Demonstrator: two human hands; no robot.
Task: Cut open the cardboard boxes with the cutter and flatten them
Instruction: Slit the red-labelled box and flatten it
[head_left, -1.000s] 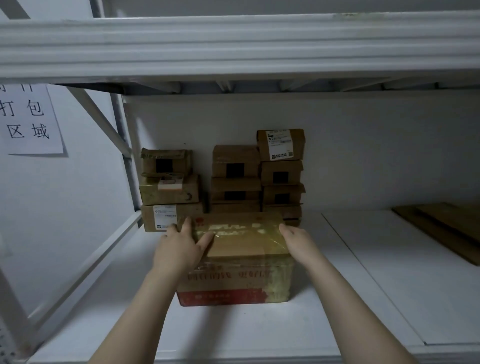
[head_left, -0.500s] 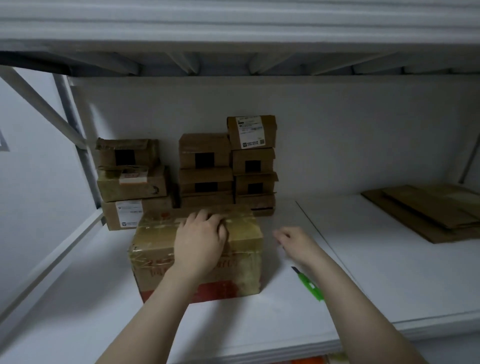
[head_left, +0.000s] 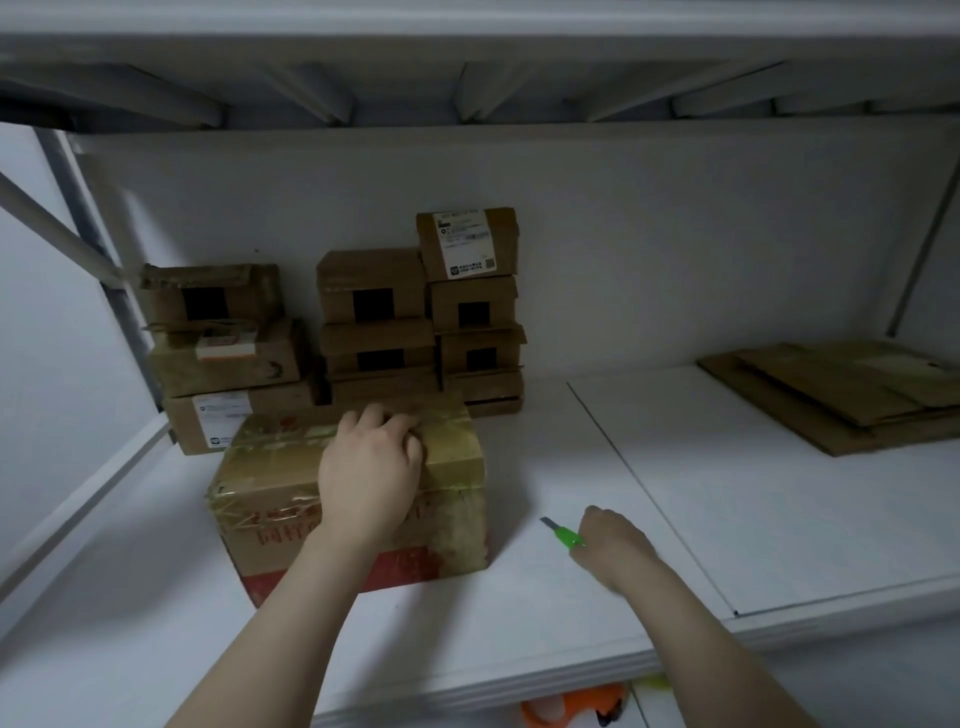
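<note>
A taped cardboard box (head_left: 270, 499) with red print stands on the white shelf (head_left: 519, 623) in front of me. My left hand (head_left: 371, 475) rests palm-down on its top, fingertips near the far edge. To the right of the box lies a green cutter (head_left: 563, 535) on the shelf. My right hand (head_left: 615, 545) covers its rear end with fingers curled round it; only the green front and grey tip show. Stacks of small cardboard boxes (head_left: 421, 322) stand behind against the back wall.
Flattened cardboard sheets (head_left: 852, 395) lie at the right rear of the shelf. An upper shelf (head_left: 467, 57) hangs low overhead. A diagonal brace and post (head_left: 78, 228) close the left side. Something orange (head_left: 576, 709) shows below the shelf's front edge.
My right hand left the box's right side and came down onto the green cutter. My left hand shifted from the box's left corner to its top. The view swung right.
</note>
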